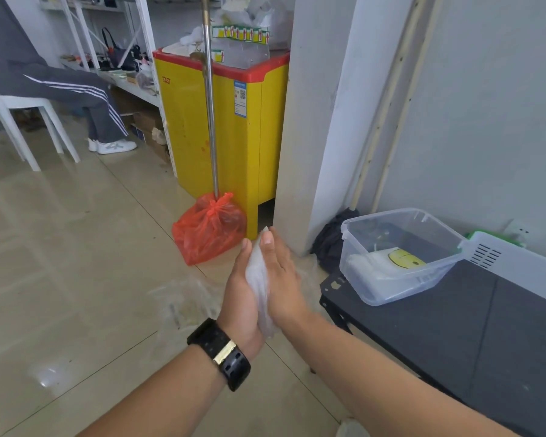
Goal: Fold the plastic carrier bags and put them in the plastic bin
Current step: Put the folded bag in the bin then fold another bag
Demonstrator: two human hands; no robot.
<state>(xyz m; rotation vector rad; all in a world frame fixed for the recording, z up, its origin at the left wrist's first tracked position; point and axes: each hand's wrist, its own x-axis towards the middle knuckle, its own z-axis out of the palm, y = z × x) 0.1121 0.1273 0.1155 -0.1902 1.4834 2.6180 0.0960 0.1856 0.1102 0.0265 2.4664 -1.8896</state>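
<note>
A thin clear plastic carrier bag [259,279] is bunched into a narrow strip and pressed between my two palms, above the floor. My left hand [241,298], with a black watch at its wrist, lies under and left of the bag with straight fingers. My right hand [281,272] presses flat on the bag from the right, fingers straight. The clear plastic bin [401,285] stands to the right on a low black table [454,335]. Inside the bin lies a folded white bag [401,257] with a yellow smiley face.
A red plastic bag [208,230] tied round a metal pole stands ahead by a yellow freezer [221,121]. A white pillar [316,121] rises behind the bin. More clear plastic [183,298] lies blurred on the floor. A person sits on a white chair [22,121] far left.
</note>
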